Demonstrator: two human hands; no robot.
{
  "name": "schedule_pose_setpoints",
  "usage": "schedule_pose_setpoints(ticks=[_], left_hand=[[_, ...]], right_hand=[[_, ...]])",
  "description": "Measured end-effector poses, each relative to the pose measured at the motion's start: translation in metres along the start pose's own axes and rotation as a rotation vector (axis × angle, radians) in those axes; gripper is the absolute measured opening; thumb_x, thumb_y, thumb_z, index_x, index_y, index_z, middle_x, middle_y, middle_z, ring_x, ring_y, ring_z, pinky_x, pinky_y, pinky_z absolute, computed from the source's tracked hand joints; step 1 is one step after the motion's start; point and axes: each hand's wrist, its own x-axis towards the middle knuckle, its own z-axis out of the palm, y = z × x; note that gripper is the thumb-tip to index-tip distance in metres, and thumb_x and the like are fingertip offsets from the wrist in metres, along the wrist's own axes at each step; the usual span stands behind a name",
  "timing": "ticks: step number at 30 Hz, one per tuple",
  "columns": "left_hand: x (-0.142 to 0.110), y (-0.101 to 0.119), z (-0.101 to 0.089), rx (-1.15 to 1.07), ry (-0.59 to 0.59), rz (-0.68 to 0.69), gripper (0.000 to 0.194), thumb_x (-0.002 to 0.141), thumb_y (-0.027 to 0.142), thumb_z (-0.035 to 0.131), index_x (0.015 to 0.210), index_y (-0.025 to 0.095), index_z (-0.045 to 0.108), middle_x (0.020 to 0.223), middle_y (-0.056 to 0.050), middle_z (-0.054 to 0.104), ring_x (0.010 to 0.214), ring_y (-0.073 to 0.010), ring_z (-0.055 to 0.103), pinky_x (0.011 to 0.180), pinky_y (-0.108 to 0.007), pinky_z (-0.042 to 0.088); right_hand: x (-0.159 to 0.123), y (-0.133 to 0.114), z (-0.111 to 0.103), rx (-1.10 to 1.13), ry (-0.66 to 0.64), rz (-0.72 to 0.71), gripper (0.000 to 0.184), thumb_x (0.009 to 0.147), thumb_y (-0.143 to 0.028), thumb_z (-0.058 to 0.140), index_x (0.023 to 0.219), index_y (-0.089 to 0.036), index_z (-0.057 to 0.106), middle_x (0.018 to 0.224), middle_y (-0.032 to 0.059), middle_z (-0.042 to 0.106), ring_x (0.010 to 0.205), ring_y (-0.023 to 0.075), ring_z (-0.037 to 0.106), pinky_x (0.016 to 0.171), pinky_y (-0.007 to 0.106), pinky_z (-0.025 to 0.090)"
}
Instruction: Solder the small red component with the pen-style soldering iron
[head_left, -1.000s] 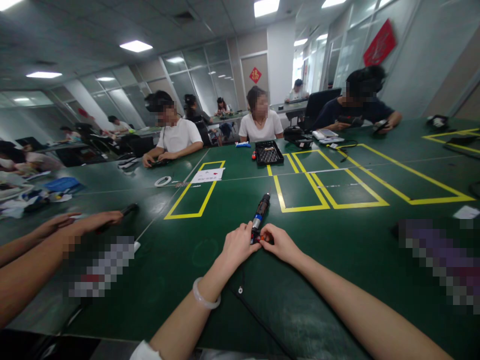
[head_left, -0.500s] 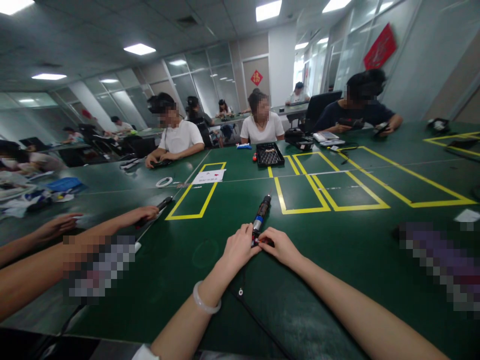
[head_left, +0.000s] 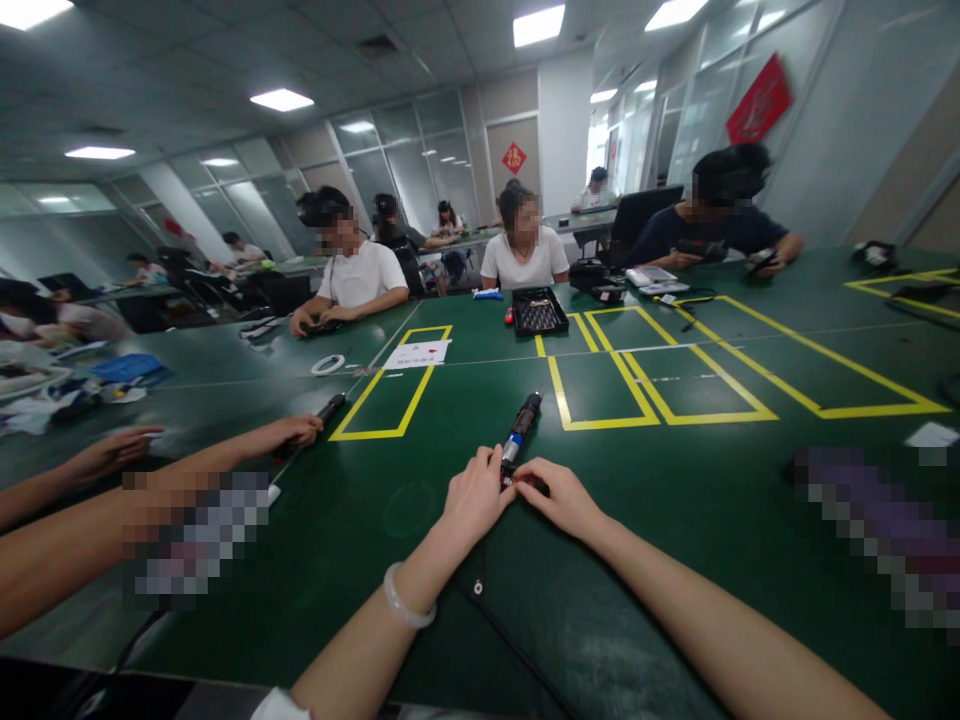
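And there it was, front and centre: the screwdriver (head_left: 523,425), a dark, slim powered-looking tool with a blue and silver band, out over the green surface (head_left: 330,600), its thin bit aimed away from the person. The left hand (head_left: 474,490) had its back end, fingers closed over it from the side. In came the right hand (head_left: 559,490) opposite, thumb and forefinger drawn narrow right at that same end, but what exactly sat between those tips, we couldn't tell; a small red part (head_left: 508,482) showed between the two hands.

The step in hand, by the look of it: close fingertip work on the tail of the tool, left steadying, right doing the fine stuff. The next move called for a firm left hold and a precise turn or press from the right, no more than that. A black cord (head_left: 517,640) ran along the surface below the hands; its join to the tool, if any, was hidden. Over on the left, a co-worker's hand (head_left: 300,432) gripped another dark tool (head_left: 330,407), well apart.
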Motion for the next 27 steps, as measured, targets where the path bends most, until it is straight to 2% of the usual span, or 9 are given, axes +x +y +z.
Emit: schedule_pose_setpoints(ticks=[5,9,17,22,27], left_hand=[[-0.012,-0.016,-0.003,0.031,0.019,-0.011,0.06,0.087,0.049,0.047,0.138,0.02,0.035,0.121,-0.012,0.051,0.102,-0.024,0.057,0.072,-0.029,0.048],[-0.031,-0.042,-0.005,0.057,0.012,-0.059,0.059,0.088,0.049,0.045,0.139,0.022,0.035,0.125,-0.012,0.05,0.103,-0.0237,0.057,0.074,-0.03,0.048],[-0.08,-0.121,-0.01,0.037,-0.06,-0.247,0.064,0.089,0.054,0.032,0.143,0.017,0.032,0.134,-0.014,0.045,0.103,-0.0255,0.058,0.076,-0.035,0.051],[-0.109,-0.173,-0.007,-0.005,-0.04,-0.35,0.069,0.087,0.058,0.03,0.143,0.017,0.033,0.134,-0.013,0.045,0.108,-0.0271,0.057,0.081,-0.038,0.051],[-0.131,-0.213,-0.004,0.007,-0.008,-0.376,0.071,0.085,0.06,0.03,0.14,0.015,0.037,0.131,-0.014,0.049,0.109,-0.0275,0.058,0.085,-0.039,0.05]], right_hand=[[0.0,0.006,0.002,0.004,0.003,-0.004,0.011,0.089,-0.019,0.053,0.095,-0.019,0.062,0.085,0.0027,0.061,0.075,0.0147,0.059,0.07,0.026,0.045],[-0.001,0.009,0.002,-0.009,-0.016,-0.008,0.011,0.089,-0.018,0.052,0.092,-0.019,0.063,0.085,0.0027,0.061,0.074,0.0142,0.058,0.069,0.025,0.045],[0.0,0.006,0.0,-0.041,-0.045,0.007,0.012,0.089,-0.017,0.052,0.088,-0.019,0.063,0.083,0.0024,0.061,0.072,0.014,0.057,0.067,0.024,0.043],[0.0,0.007,0.001,-0.05,-0.054,0.006,0.013,0.09,-0.018,0.051,0.089,-0.019,0.064,0.083,0.0025,0.061,0.072,0.0137,0.057,0.066,0.024,0.043],[0.0,0.008,0.002,-0.05,-0.058,0.011,0.013,0.089,-0.018,0.051,0.089,-0.019,0.065,0.084,0.0026,0.062,0.072,0.0141,0.057,0.067,0.025,0.044]])
